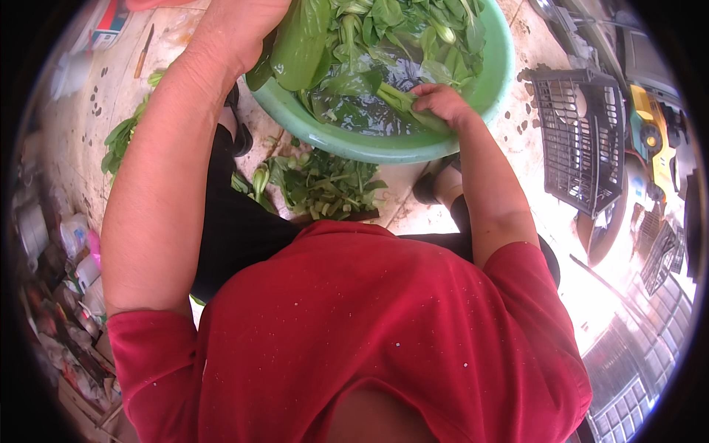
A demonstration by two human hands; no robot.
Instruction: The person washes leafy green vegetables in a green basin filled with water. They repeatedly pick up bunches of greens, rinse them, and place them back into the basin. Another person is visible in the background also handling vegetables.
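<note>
My right hand grips the pale stalk end of a bok choy at the near right side of a green plastic basin. Its leaves rest on the water inside. My left hand is at the top edge of the view, raised over the basin's left rim, its fingers cut off or hidden. Large bok choy leaves hang from it. More leafy bok choy fills the far part of the basin.
Cut greens lie on the floor between my feet. More greens and a wooden-handled knife lie left. To the right are a black plastic crate and a yellow toy truck. Clutter lines the left side.
</note>
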